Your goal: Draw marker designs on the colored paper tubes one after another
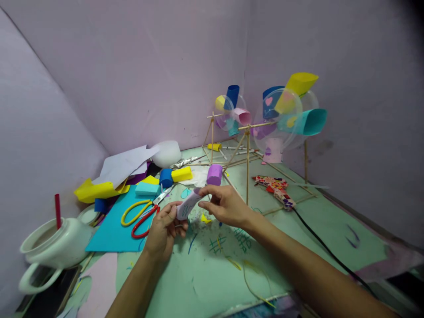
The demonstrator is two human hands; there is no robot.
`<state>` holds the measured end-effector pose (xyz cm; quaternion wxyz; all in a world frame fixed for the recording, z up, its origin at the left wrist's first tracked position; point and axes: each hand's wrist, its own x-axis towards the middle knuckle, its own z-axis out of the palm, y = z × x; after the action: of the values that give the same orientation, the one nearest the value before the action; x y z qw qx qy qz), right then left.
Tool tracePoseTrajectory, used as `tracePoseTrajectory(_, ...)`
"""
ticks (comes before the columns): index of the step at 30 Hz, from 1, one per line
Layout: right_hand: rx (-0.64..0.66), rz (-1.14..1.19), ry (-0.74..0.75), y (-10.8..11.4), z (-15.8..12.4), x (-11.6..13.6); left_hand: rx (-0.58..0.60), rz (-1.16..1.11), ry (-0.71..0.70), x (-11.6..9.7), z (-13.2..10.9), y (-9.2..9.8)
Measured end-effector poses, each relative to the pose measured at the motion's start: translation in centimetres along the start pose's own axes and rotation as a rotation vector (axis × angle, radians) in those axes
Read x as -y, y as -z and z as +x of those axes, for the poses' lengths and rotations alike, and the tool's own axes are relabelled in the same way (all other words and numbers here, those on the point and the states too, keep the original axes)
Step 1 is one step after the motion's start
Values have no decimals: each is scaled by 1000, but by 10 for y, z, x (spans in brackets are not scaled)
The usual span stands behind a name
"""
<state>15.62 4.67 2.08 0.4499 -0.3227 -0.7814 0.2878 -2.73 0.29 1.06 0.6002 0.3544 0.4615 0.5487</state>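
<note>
My left hand and my right hand together hold a small pale lilac strip of foam or paper above the green table top. Both hands pinch it, the left at its lower end and the right at its upper end. Scissors with yellow and red handles lie just left of my left hand on a blue sheet. A purple foam roll stands just behind my right hand.
Two stick-framed wheels with coloured foam cups stand at the back. A white jug with a red stick sits at the left. Foam rolls and sheets are piled behind. A glue gun with black cord lies right.
</note>
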Motion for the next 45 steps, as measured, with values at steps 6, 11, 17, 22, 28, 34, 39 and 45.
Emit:
tracePoseTrajectory(6, 91, -20, 59, -1, 0, -1, 32, 33, -17, 0, -1, -2)
tracePoseTrajectory(11, -134, -119, 315, -4, -2, -2, 19, -42, -62, -3, -2, -5)
tracePoseTrajectory(17, -308, -87, 438, -4, -8, 7, 13, -155, -117, -7, 4, 6)
tracePoseTrajectory(22, -388, -83, 446, -2, -11, 12, -64, -153, -113, -9, 3, 6)
tracePoseTrajectory(28, -363, -112, 502, -1, -12, 14, -59, -143, -90, -7, 2, 4)
tracePoseTrajectory(34, -273, -276, 566, -7, -13, 11, -56, -121, -95, -7, 3, 5)
tracePoseTrajectory(39, -329, -311, 564, -6, -13, 12, -51, -81, -108, -8, 1, 4)
tracePoseTrajectory(45, -121, -397, 545, -9, -14, 10, -67, -47, -106, -6, 1, 1)
